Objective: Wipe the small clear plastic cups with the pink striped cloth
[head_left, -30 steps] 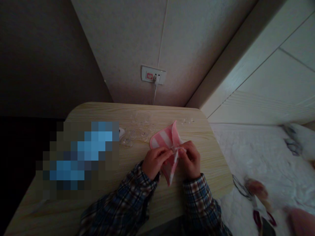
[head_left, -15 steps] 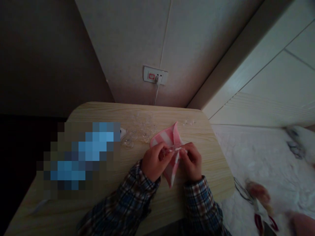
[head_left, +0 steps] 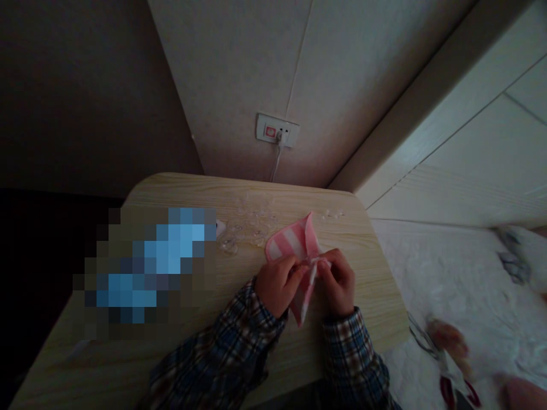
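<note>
A pink-and-white striped cloth (head_left: 288,242) stands folded and creased above the table, one corner pointing up and another hanging down. My left hand (head_left: 278,286) is closed at its middle, thumb and forefinger pinched at a small clear plastic piece (head_left: 315,260), which the fingers largely hide. Close by on the other side, my right hand (head_left: 341,283) pinches the cloth's fold next to that piece. The two hands' fingertips nearly meet. Several similar clear plastic pieces (head_left: 252,219) lie loosely scattered behind and left of the cloth.
The wooden table (head_left: 205,191) has rounded corners. A pixelated blue object (head_left: 162,250) lies at its left. More clear bits (head_left: 333,214) are at the back right. A wall socket (head_left: 277,130) holds a plug and cable. Scissors (head_left: 455,378) rest on white bedding (head_left: 427,267).
The clear piece showed plainly between my hands before; now my left fingers have moved closer to the cloth's fold and cover most of it. The whole view has shifted slightly.
</note>
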`<act>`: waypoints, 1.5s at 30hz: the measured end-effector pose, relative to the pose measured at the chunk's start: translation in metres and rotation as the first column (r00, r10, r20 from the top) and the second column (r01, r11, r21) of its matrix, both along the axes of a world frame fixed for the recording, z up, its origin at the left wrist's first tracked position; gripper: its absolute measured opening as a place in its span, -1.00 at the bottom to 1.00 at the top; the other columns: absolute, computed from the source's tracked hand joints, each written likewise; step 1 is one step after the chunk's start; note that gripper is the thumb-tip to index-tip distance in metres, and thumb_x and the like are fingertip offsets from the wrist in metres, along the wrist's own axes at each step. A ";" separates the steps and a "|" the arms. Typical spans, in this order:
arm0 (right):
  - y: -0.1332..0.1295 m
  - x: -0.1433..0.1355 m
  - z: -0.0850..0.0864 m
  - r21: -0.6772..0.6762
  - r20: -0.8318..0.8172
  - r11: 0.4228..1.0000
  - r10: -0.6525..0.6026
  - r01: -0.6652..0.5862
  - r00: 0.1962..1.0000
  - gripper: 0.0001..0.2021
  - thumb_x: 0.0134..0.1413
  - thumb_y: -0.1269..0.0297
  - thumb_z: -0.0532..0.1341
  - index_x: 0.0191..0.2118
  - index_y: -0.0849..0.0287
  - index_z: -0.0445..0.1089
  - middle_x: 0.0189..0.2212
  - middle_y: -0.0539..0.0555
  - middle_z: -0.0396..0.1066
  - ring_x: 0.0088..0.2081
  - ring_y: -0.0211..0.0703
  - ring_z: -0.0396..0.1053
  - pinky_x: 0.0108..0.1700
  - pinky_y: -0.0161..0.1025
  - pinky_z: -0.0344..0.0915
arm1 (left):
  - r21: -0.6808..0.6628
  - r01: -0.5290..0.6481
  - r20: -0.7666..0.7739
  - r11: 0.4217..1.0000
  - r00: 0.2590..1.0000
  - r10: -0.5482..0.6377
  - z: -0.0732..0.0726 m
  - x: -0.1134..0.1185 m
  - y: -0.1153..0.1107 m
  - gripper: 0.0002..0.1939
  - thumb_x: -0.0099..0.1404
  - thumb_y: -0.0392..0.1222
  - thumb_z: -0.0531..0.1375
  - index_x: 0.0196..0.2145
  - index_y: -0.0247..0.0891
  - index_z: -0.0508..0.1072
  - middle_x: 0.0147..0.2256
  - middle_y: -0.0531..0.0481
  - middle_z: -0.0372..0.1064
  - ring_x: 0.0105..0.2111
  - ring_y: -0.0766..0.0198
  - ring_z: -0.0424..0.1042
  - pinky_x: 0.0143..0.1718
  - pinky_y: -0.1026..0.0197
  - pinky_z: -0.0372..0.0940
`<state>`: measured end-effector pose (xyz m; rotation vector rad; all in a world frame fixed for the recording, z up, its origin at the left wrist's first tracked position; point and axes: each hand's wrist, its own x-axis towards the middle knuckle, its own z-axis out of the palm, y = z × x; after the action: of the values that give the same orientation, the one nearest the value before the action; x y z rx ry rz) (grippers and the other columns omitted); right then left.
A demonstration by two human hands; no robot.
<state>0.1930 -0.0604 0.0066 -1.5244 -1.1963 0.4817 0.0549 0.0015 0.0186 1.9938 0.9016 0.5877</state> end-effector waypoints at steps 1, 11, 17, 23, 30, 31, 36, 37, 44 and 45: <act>0.000 0.000 0.000 0.003 -0.006 1.000 0.000 0.000 1.000 -0.89 0.02 0.27 0.11 -0.43 0.17 0.32 -0.49 0.00 0.23 -0.41 -0.22 0.19 -0.36 -0.24 0.13 | -0.052 -0.001 0.033 0.999 0.999 0.002 -0.001 0.000 0.000 -0.72 0.25 -0.10 -0.04 -0.49 -0.28 0.31 -0.52 0.02 0.30 -0.48 0.32 0.27 -0.47 0.31 0.07; 0.000 0.000 0.002 0.041 0.002 0.998 0.048 -0.048 0.999 -0.90 0.00 0.29 0.12 -0.43 0.16 0.35 -0.50 0.01 0.23 -0.40 -0.20 0.21 -0.34 -0.22 0.14 | -0.747 0.224 0.329 0.627 0.943 0.056 -0.013 0.002 0.009 -0.64 0.14 0.04 0.03 -0.58 -0.32 0.24 -0.69 0.14 0.12 -0.76 0.51 0.00 -0.76 0.39 -0.13; 0.000 0.000 0.001 0.025 0.013 0.999 0.037 -0.037 0.999 -0.89 0.01 0.28 0.11 -0.44 0.16 0.33 -0.48 0.02 0.25 -0.39 -0.20 0.21 -0.33 -0.22 0.15 | -0.657 0.189 0.286 0.730 0.958 0.009 -0.013 0.002 0.010 -0.62 0.16 0.07 -0.01 -0.55 -0.32 0.25 -0.66 0.12 0.15 -0.72 0.48 0.07 -0.72 0.38 -0.04; 0.000 0.001 0.000 -0.008 0.013 1.000 0.005 -0.005 1.000 -0.89 0.03 0.29 0.10 -0.43 0.16 0.32 -0.49 0.00 0.22 -0.40 -0.22 0.19 -0.35 -0.24 0.13 | 0.041 -0.019 -0.015 0.999 1.000 0.020 -0.003 0.001 0.001 -0.75 0.23 -0.07 -0.02 -0.43 -0.28 0.30 -0.45 0.01 0.28 -0.43 0.30 0.27 -0.42 0.29 0.12; -0.001 0.001 0.000 -0.012 0.004 1.000 0.012 -0.012 1.000 -0.90 0.03 0.29 0.10 -0.43 0.16 0.31 -0.49 -0.01 0.22 -0.41 -0.24 0.18 -0.36 -0.26 0.12 | 0.164 0.026 -0.119 0.986 0.993 -0.006 -0.001 0.000 -0.002 -0.76 0.27 -0.15 -0.08 -0.44 -0.28 0.28 -0.40 -0.03 0.28 -0.39 0.29 0.28 -0.37 0.28 0.12; -0.001 0.000 0.000 -0.017 0.002 1.000 0.015 -0.015 1.000 -0.90 0.03 0.29 0.11 -0.42 0.16 0.32 -0.49 -0.01 0.22 -0.41 -0.23 0.18 -0.36 -0.26 0.12 | 0.147 0.022 -0.110 0.989 0.994 -0.006 -0.001 0.000 -0.001 -0.74 0.27 -0.14 -0.08 -0.47 -0.28 0.28 -0.43 -0.02 0.28 -0.41 0.30 0.27 -0.38 0.28 0.11; 0.000 0.000 -0.001 -0.021 -0.020 0.998 0.051 -0.052 0.998 -0.92 0.01 0.30 0.13 -0.38 0.15 0.33 -0.47 0.00 0.24 -0.38 -0.22 0.21 -0.34 -0.24 0.14 | -0.054 0.001 -0.025 0.999 1.000 -0.002 -0.003 -0.001 0.001 -0.65 0.24 -0.02 -0.05 -0.55 -0.30 0.28 -0.56 0.05 0.24 -0.51 0.34 0.23 -0.49 0.31 0.05; 0.000 0.000 -0.001 -0.017 -0.023 0.998 0.054 -0.054 0.998 -0.92 0.00 0.30 0.13 -0.38 0.15 0.33 -0.47 0.00 0.24 -0.38 -0.22 0.21 -0.34 -0.24 0.14 | -0.121 0.006 0.007 0.993 1.000 -0.005 -0.004 -0.001 0.002 -0.64 0.23 0.00 -0.04 -0.55 -0.30 0.30 -0.57 0.06 0.24 -0.52 0.35 0.22 -0.51 0.31 0.04; 0.000 0.000 0.001 0.002 -0.011 0.997 0.077 -0.077 0.997 -0.93 0.00 0.31 0.14 -0.39 0.15 0.35 -0.47 0.01 0.24 -0.38 -0.21 0.21 -0.33 -0.23 0.14 | -0.640 0.132 0.260 0.757 0.964 0.052 -0.012 0.001 0.009 -0.61 0.14 0.04 0.03 -0.60 -0.35 0.29 -0.67 0.11 0.14 -0.66 0.45 0.11 -0.65 0.37 -0.04; 0.000 0.000 0.001 0.003 -0.009 0.997 0.076 -0.076 0.997 -0.93 0.00 0.32 0.14 -0.39 0.15 0.35 -0.47 0.01 0.24 -0.38 -0.21 0.20 -0.34 -0.23 0.13 | -0.688 0.151 0.277 0.710 0.959 0.064 -0.012 0.002 0.010 -0.62 0.13 0.04 0.04 -0.60 -0.35 0.28 -0.68 0.12 0.13 -0.69 0.47 0.07 -0.68 0.37 -0.07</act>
<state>0.1930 -0.0608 0.0071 -1.4772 -1.2505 0.5372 0.0567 0.0112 0.0070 1.1865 0.7429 0.3941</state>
